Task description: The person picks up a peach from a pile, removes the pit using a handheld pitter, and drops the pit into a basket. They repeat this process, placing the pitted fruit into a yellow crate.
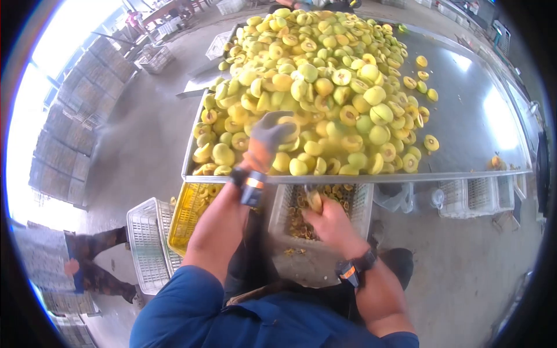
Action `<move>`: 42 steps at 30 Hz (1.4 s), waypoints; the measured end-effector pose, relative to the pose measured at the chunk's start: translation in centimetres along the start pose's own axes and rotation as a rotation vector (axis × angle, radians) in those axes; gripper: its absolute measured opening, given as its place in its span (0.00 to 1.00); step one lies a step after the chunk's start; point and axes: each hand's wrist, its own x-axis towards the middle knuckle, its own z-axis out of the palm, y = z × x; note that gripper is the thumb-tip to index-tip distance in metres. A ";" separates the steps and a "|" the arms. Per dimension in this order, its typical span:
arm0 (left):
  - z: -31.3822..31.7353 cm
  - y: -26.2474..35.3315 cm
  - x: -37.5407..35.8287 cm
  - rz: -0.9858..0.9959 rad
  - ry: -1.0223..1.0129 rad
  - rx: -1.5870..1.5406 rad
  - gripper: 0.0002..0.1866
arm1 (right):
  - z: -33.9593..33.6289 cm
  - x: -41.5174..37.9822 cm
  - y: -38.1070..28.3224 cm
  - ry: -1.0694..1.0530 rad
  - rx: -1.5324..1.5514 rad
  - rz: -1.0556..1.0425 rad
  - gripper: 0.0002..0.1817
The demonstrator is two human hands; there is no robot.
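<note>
A large heap of halved yellow-green peaches (325, 87) lies on a metal table (464, 116), many with the cut face and stone showing. My left hand (271, 138), in a grey and orange glove, is at the heap's near edge. Its blurred fingers curl around a peach half (288, 123). Bare and closed, my right hand (331, 223) is just below the table's front edge. It grips a small tool with a pale handle (314, 200); the fingers and table edge partly hide it. Under that hand stands a white crate (362, 217) with peach scraps inside.
Left of the white crate is a yellow crate (181, 223), with white baskets (142, 243) beside it. More white crates (473, 197) stand below the table at right. Stacked crates (69, 133) line the left side. A person's legs (104, 261) show at lower left.
</note>
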 end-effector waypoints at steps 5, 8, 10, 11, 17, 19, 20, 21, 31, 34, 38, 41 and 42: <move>4.1 -1.3 -7.0 0.234 -0.273 0.097 0.28 | -1.5 1.2 -1.3 0.164 0.005 -0.079 0.16; 7.7 -1.8 -9.6 -0.160 -0.131 -0.560 0.26 | -1.2 1.3 -1.5 0.187 -0.002 -0.115 0.15; 7.0 -3.9 -9.3 0.217 -0.138 0.258 0.25 | -0.5 0.8 -1.2 0.189 -0.040 -0.076 0.15; 6.6 -4.6 -9.2 0.406 -0.138 0.672 0.24 | -0.2 0.6 -0.9 0.177 -0.072 -0.035 0.16; 6.4 -6.5 -8.7 0.235 -0.088 0.331 0.17 | -0.5 -0.3 -1.9 0.165 -0.073 -0.020 0.16; 6.6 -6.2 -8.9 0.183 -0.077 0.265 0.16 | -0.3 -0.3 -1.7 0.152 -0.027 -0.011 0.16; 6.6 -6.0 -9.1 0.159 -0.075 0.233 0.16 | -0.1 -0.4 -1.5 0.167 0.030 -0.020 0.15; 6.6 -5.7 -9.2 0.133 -0.075 0.196 0.16 | 0.0 -0.4 -1.2 0.181 0.088 -0.030 0.15; 6.7 -5.5 -9.5 0.132 -0.077 0.251 0.14 | -0.6 1.4 -0.2 0.228 -0.101 -0.077 0.15; 7.0 -5.4 -9.5 0.270 -0.041 0.405 0.13 | 0.3 0.9 0.0 0.213 -0.031 -0.148 0.16; 7.2 -3.0 -9.9 0.089 -0.054 0.180 0.13 | 0.0 0.3 -1.0 0.188 -0.013 -0.060 0.16; 6.3 -4.3 -9.5 0.190 -0.108 0.344 0.15 | -0.6 0.4 -1.0 0.173 -0.070 -0.035 0.16; 6.3 -4.1 -9.6 0.231 -0.112 0.427 0.15 | -0.6 0.4 -0.9 0.173 -0.084 -0.029 0.16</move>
